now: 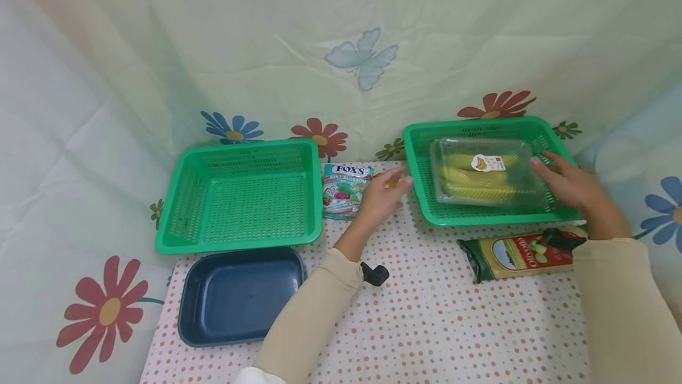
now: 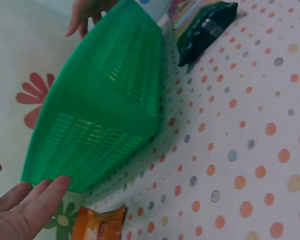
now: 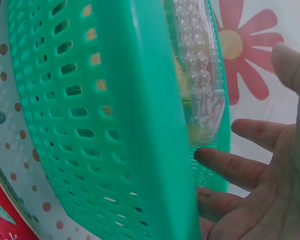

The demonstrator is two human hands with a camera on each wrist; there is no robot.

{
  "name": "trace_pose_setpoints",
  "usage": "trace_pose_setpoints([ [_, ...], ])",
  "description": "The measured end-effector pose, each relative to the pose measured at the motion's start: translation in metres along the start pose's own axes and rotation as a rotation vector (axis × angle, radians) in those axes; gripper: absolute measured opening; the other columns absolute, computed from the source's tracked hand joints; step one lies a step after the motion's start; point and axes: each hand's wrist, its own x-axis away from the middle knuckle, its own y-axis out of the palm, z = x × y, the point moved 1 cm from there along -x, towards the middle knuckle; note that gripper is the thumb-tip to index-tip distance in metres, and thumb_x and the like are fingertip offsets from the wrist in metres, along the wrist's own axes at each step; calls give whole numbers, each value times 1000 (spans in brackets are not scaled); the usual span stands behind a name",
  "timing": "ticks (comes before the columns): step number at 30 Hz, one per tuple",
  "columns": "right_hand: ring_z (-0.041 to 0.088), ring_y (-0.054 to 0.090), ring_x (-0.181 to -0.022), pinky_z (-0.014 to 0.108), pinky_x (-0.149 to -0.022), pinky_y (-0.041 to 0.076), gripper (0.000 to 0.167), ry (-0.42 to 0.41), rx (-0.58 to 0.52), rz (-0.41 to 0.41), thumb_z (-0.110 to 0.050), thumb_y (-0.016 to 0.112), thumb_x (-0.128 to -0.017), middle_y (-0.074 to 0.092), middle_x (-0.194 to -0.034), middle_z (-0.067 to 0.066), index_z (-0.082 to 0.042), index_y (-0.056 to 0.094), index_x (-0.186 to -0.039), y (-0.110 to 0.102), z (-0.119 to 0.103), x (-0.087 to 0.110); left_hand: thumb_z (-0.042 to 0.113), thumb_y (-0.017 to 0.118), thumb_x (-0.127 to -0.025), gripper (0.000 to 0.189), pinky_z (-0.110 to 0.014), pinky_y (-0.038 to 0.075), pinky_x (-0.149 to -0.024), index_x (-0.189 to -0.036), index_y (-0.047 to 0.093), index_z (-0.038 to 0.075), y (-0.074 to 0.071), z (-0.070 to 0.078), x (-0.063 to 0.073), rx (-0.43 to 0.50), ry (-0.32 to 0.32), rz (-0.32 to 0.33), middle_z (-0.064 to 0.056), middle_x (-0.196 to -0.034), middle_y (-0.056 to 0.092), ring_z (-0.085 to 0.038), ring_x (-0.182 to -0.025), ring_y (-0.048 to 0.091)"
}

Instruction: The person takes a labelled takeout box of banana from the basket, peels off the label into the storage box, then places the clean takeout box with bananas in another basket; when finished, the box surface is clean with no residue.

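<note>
A clear plastic box (image 1: 482, 171) of bananas with a fruit label lies inside the right green basket (image 1: 421, 186). My right hand (image 1: 570, 186) reaches over that basket's right end. Its fingers (image 3: 235, 167) are spread, with the tips close to the end of the box. At the basket's left end is my left hand (image 1: 378, 197), its fingers (image 2: 45, 200) extended near the rim and holding nothing. Under this hand in the head view lies a Fox's candy bag (image 1: 343, 192), partly covered. Beside it a small orange packet (image 2: 102, 225) shows in the left wrist view.
Another green basket (image 1: 240, 242) stands at the left, with a dark blue tray (image 1: 242, 298) in front of it. An Olivoila pack (image 1: 524, 254) lies before the right basket, partly behind the right wrist. A flowered curtain (image 1: 266, 47) hangs behind the dotted tablecloth (image 1: 426, 325).
</note>
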Motion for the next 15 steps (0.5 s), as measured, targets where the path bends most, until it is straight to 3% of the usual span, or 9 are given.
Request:
trace_pose_setpoints([
  [3,72,11,-137,81,-100,31,88,8,-41,-25,-63,18,-104,-8,-159,44,-6,-22,-159,0,5,-4,40,64,-101,52,-35,61,-87,-149,54,23,5,-6,-8,46,-4,-29,-4,-155,51,-24,-129,62],
  [8,71,8,-139,80,-103,30,88,29,-89,-59,-62,21,-105,-12,-158,44,-5,-21,-158,3,7,-6,32,67,-100,51,-49,59,-93,-149,54,22,13,-11,-17,136,-34,-62,-4,-154,52,-25,-123,66],
  [15,71,12,-139,78,-106,30,89,57,-117,-53,-62,25,-105,-10,-159,44,-6,-18,-159,6,9,-8,24,71,-98,53,-54,58,-92,-148,55,25,26,-10,-19,165,-48,-40,-14,-148,55,-21,-102,72],
])
